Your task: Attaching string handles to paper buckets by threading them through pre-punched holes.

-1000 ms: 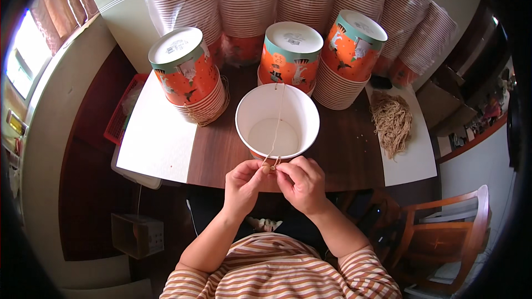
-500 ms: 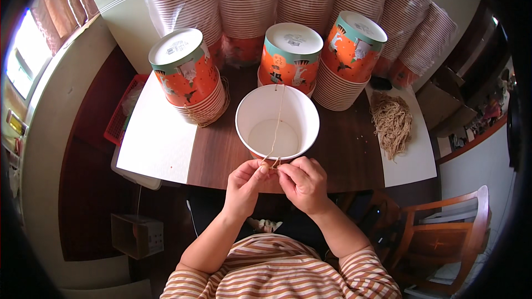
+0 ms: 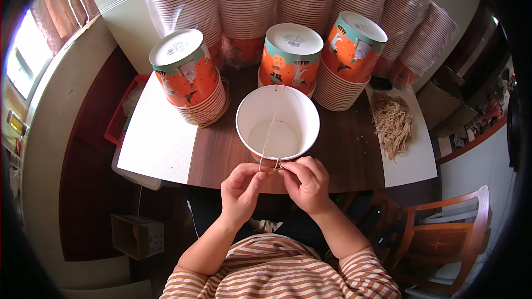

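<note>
A white-lined paper bucket (image 3: 303, 116) stands upright, mouth up, at the table's near side. A thin tan string (image 3: 270, 130) runs from a small hole at its far rim across the mouth to the near rim. Just in front of that rim, my left hand (image 3: 240, 188) pinches the string between thumb and forefinger. My right hand (image 3: 308, 184) also pinches it, a short way to the right, and a small loop stands up between the two hands. The exact crossing of the strands is too small to make out.
Upside-down orange bucket stacks stand on the table: a left stack (image 3: 185, 77), a middle stack (image 3: 291, 61) and a right stack (image 3: 349, 61). Tall plastic-wrapped stacks (image 3: 249, 0) line the back. A bundle of tan strings (image 3: 391, 127) lies at right. A wooden chair (image 3: 443, 238) stands lower right.
My left hand has shifted slightly left, drawing the near end of the string left with it. A small gap has opened between my hands. The bucket has hardly moved.
</note>
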### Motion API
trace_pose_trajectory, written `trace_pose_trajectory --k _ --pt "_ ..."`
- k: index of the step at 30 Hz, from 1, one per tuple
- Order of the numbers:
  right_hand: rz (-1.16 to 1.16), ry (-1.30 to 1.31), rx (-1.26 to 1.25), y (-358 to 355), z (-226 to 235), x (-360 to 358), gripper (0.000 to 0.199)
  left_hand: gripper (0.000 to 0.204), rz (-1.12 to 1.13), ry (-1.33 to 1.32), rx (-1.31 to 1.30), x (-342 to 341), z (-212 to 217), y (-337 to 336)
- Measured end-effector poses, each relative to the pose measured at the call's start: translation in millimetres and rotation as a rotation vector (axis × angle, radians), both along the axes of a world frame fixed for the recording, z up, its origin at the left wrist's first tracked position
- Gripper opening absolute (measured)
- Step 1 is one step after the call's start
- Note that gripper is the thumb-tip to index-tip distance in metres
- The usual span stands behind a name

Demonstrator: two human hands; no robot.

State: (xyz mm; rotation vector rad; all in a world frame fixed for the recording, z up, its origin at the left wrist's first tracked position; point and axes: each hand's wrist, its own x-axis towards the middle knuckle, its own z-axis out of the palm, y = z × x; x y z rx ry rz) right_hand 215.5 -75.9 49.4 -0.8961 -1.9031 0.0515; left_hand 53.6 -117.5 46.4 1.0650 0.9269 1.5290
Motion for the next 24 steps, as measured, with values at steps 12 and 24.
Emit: trace_pose_trajectory --k 12,24 --pt "0.175 -0.07 0.133 -2 12 -3 0.034 0.01 0.175 0.471 0.276 -2 7 -4" --pt "0.131 -0.151 0.278 15 -8 3 0.024 0.009 0.114 0.527 0.342 -2 15 0"
